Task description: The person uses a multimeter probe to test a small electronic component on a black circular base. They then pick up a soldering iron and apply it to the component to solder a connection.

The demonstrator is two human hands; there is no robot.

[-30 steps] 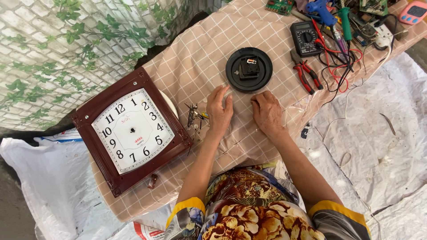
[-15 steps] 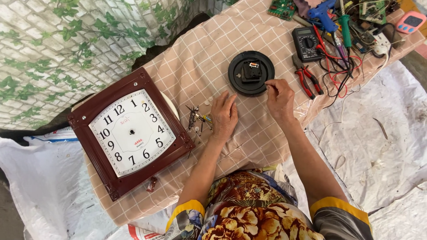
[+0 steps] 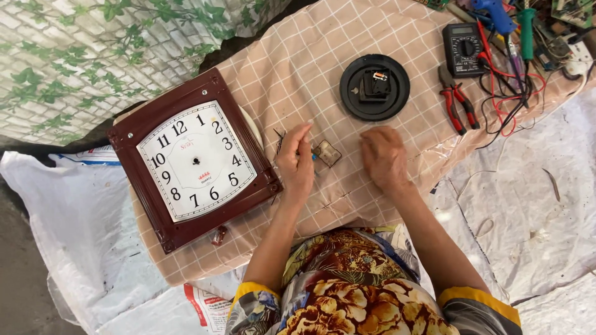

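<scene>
Soft, even daylight fills the view, bright without harsh contrast. Shadows are short and faint: a thin dark band lies under the lower edge of the wall clock (image 3: 194, 160), and a dim one under the right hand (image 3: 385, 158). The clock's glass shows no strong glare (the numerals read cleanly). A small sheen sits on the clear plastic at the right edge of the checked cloth (image 3: 310, 56). Focus is sharp at the centre; the right hand looks slightly smeared. Straight lines bow a little toward the corners.

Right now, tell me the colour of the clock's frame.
Dark reddish-brown around a white face; the clock shows best in the head view.
</scene>
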